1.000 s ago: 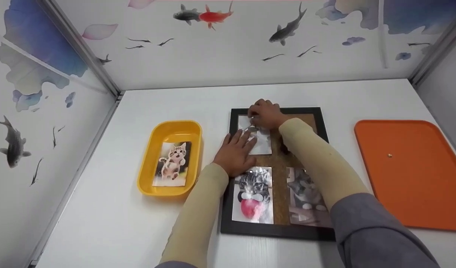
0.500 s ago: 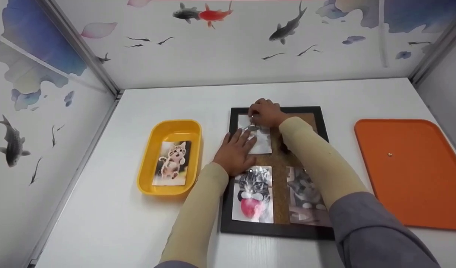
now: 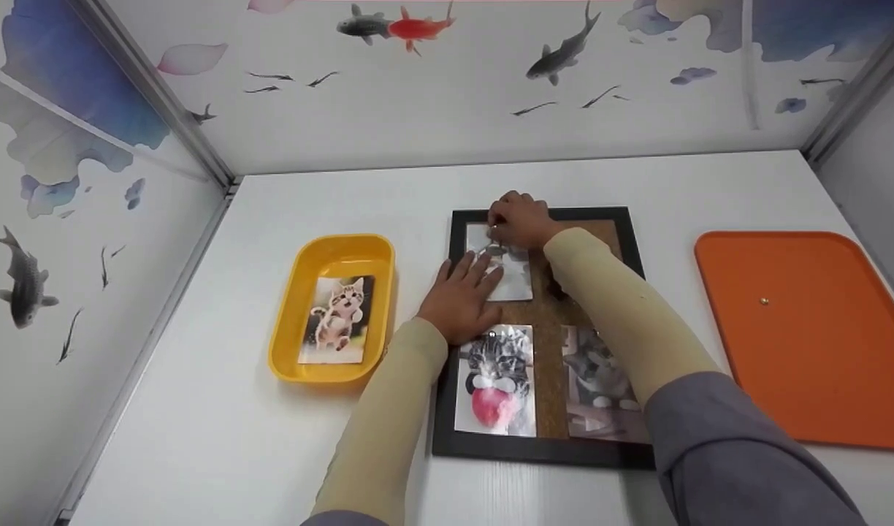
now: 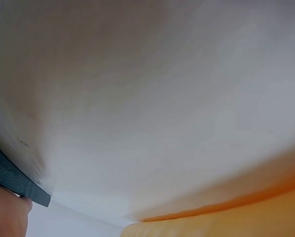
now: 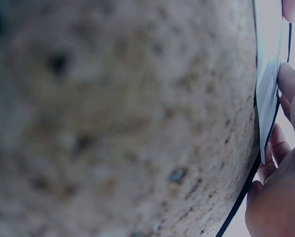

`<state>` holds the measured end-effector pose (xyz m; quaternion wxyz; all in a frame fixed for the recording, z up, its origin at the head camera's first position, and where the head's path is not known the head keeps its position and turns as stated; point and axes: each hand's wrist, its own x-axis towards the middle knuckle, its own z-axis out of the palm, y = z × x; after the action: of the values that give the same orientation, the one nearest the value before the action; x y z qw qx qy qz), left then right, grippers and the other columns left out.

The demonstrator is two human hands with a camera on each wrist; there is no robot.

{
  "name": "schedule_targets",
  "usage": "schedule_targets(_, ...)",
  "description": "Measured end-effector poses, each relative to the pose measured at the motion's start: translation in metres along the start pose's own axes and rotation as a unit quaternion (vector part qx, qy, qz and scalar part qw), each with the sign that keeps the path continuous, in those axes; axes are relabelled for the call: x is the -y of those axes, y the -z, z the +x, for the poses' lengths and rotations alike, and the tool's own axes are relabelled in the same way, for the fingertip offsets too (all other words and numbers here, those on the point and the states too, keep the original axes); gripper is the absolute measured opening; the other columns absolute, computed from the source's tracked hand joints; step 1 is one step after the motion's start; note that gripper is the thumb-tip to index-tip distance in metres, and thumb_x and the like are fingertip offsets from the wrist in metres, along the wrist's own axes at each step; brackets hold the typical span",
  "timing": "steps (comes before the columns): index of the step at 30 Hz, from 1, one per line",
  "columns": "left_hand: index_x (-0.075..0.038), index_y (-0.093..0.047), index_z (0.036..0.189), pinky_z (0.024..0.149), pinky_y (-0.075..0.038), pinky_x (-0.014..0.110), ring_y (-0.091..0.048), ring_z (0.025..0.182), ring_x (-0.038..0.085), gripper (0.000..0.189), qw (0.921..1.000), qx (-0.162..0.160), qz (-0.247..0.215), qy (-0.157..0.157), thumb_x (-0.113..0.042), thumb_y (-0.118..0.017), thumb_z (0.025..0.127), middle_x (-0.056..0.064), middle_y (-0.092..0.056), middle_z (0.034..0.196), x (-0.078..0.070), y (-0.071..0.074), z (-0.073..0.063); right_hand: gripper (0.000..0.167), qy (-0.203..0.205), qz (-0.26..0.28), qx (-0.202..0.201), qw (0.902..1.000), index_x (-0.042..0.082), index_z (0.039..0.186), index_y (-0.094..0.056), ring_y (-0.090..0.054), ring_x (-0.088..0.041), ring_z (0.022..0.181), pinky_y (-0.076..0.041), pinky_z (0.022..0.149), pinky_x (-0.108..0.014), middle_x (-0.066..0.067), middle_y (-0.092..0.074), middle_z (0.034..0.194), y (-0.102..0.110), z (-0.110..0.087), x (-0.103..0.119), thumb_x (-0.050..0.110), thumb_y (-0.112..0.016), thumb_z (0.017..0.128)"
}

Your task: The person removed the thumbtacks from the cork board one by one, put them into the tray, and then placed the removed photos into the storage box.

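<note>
At the near end of a black-framed cork board lie two glossy cat photos. Left of it stands a yellow plastic dish with a kitten photo, right of it an orange plastic tray. The left hand spreads flat over the board's left edge and a pale grey photo; near the board's far-left corner, the right hand pinches a tiny shiny pin. Only the right wrist view shows the cork's coarse speckles.
</note>
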<state>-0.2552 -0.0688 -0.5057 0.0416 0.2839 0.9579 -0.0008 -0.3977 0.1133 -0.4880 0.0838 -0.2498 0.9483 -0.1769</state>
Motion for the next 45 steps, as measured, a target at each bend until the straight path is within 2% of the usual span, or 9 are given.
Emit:
schedule_targets(10,-0.024,-0.018,0.16,0.12,-0.007,0.052,-0.004,0.152,0.027,0.065,0.9999,-0.012,-0.002,-0.001,-0.053,-0.021,0.102,0.003,-0.009,0.166,0.002,-0.001,0.0,0.022,0.0,-0.004,-0.01,0.9999,0.012,0.1,-0.06,-0.044,-0.035,0.115,-0.034,0.096,-0.057,-0.014,-0.048,0.131,0.004,-0.002,0.006,0.034,-0.062,0.098)
schedule_targets(18,-0.026,-0.015,0.161,0.12,-0.005,0.051,-0.001,0.152,0.025,0.066,0.9999,0.01,0.0,0.007,-0.054,-0.02,0.101,0.001,-0.006,0.167,0.001,0.002,0.0,0.025,0.012,-0.007,-0.008,0.9999,0.013,0.101,-0.058,-0.042,-0.035,0.113,-0.033,0.093,-0.059,-0.013,-0.046,0.131,-0.003,0.003,-0.003,0.039,-0.058,0.1)
schedule_targets(28,-0.027,-0.014,0.161,0.12,-0.004,0.051,0.001,0.152,0.025,0.066,0.9998,0.015,0.0,0.01,-0.054,-0.021,0.101,0.0,-0.005,0.167,0.0,0.002,0.001,0.025,0.004,-0.011,-0.004,0.9999,0.014,0.101,-0.058,-0.042,-0.036,0.115,-0.033,0.095,-0.059,-0.013,-0.046,0.129,-0.003,0.004,-0.003,0.039,-0.058,0.1)
schedule_targets(37,-0.024,-0.018,0.161,0.12,-0.007,0.052,-0.004,0.152,0.027,0.067,1.0,-0.006,-0.003,-0.001,-0.053,-0.022,0.101,0.002,-0.009,0.167,-0.001,-0.001,0.0,0.024,0.0,-0.018,-0.004,0.9998,0.013,0.099,-0.059,-0.042,-0.035,0.115,-0.034,0.095,-0.059,-0.014,-0.047,0.132,0.0,-0.001,0.002,0.037,-0.061,0.099)
schedule_targets(45,-0.024,-0.02,0.16,0.12,-0.007,0.052,-0.005,0.152,0.027,0.066,1.0,-0.007,-0.004,0.0,-0.053,-0.023,0.101,0.003,-0.01,0.166,-0.002,0.002,-0.001,0.024,0.0,-0.012,-0.003,0.9999,0.012,0.097,-0.058,-0.042,-0.036,0.116,-0.034,0.095,-0.06,-0.015,-0.047,0.133,0.005,-0.005,0.006,0.036,-0.061,0.099)
